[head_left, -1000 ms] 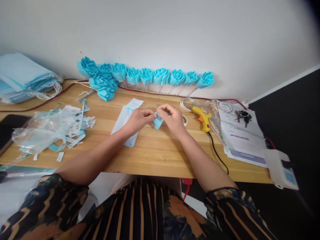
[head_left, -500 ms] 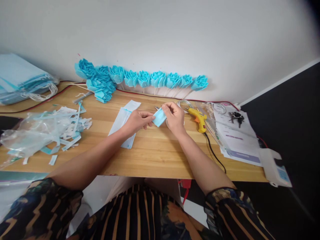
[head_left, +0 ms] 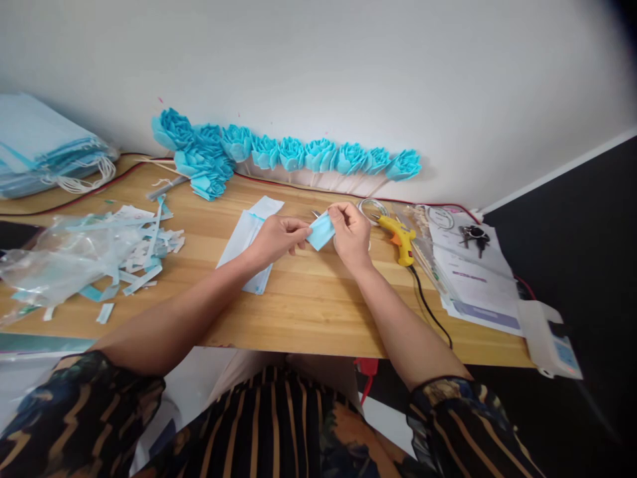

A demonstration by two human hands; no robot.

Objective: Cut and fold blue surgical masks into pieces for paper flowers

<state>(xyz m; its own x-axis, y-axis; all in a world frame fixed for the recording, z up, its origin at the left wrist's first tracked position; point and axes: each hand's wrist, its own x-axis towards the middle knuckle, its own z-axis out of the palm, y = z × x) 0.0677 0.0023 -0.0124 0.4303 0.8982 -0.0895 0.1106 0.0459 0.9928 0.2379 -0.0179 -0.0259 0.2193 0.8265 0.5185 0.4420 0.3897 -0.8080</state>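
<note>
Mid-frame, the small light-blue rectangular fabric piece point(head_left: 321, 232), largely finger-covered one second ago, now lies spread out, its ends pinched by the left hand point(head_left: 279, 239) and right hand point(head_left: 352, 238). At left, a flat black phone-like slab point(head_left: 18, 235) is cut off.

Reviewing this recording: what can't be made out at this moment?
All in the head view:
Metallic tip: whatever it belongs to is hidden behind the blue piece and right hand.
Blue piece's far side: turned away.
Dark flat device: cut off by the left edge, partly covered by the plastic bag.
Blue stack: cut off by the left edge.
Print on the papers: too small and blurred.
</note>
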